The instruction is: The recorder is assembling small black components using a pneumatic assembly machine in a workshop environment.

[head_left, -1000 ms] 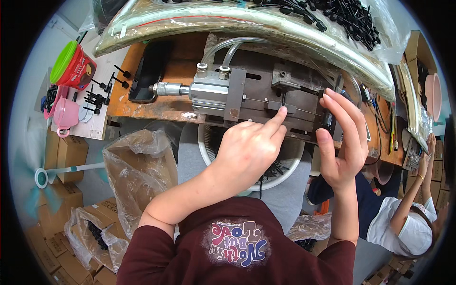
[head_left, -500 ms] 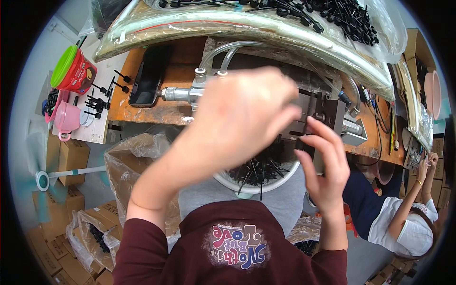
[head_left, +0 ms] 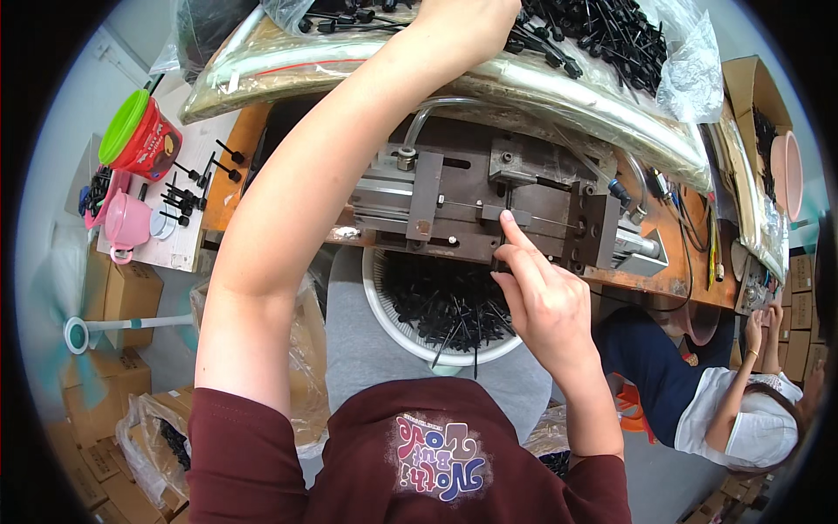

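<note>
My left hand (head_left: pixel 471 28) is stretched far forward over the plastic-covered pad, at the edge of a heap of black knobbed stems (head_left: pixel 602 39). Its fingers are hidden past the frame's top. At the dark metal fixture (head_left: pixel 454 223), my right hand (head_left: pixel 550 297) pinches a thin black stem (head_left: pixel 497 260), mostly covered by its fingers. The right index finger lies along it, its tip against the small block in the fixture's middle. Below the fixture, a white basket (head_left: pixel 374 301) full of black stems rests on my lap.
Clear hoses (head_left: pixel 419 127) and an air cylinder (head_left: pixel 642 249) join the fixture. Left stand a red tub (head_left: pixel 148 144), a pink cup (head_left: pixel 127 220) and loose black stems (head_left: pixel 182 203). Boxes (head_left: pixel 131 293) and a fan (head_left: pixel 77 334) are at left. A co-worker (head_left: pixel 724 402) sits at right.
My left hand has moved from above the fixture forward to the heap of black stems. My right hand has shifted left to the fixture's middle block, uncovering more of the fixture.
</note>
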`<state>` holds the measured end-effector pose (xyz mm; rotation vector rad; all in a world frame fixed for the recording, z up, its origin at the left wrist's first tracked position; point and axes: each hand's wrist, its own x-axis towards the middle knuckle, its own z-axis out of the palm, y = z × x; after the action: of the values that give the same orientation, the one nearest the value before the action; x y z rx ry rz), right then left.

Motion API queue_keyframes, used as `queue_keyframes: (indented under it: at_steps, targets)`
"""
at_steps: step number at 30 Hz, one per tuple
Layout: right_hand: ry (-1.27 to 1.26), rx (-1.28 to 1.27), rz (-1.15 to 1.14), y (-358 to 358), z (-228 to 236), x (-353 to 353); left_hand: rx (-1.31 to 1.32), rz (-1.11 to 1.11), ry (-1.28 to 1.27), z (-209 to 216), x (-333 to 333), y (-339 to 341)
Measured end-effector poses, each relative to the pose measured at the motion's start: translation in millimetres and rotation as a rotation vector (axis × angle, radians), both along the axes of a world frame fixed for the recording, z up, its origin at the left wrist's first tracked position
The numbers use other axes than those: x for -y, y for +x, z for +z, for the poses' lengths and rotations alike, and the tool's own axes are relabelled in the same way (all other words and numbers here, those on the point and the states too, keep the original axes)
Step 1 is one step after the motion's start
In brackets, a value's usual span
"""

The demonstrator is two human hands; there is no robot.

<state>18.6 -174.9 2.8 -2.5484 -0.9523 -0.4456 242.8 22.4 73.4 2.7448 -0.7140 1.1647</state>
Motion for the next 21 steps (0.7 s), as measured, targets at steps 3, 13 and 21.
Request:
queue_keyframes:
  at_steps: [3,13,21]
  targets:
    - [0.018,-0.016,-0.013,-0.9,-1.2,1.6,0.007,-0.095,-0.047,7.3,-3.4,-15.5]
    - [0.515,-0.199,-0.117,20.7,42.5,9.8,-0.089,-0.339,-0.400,35.9,-34.1,-114.0]
    - [0.194,0.155,-0.161,131.1,115.0,-20.0,-0.421,-0.481,-0.462,-8.2,-15.5,-208.8]
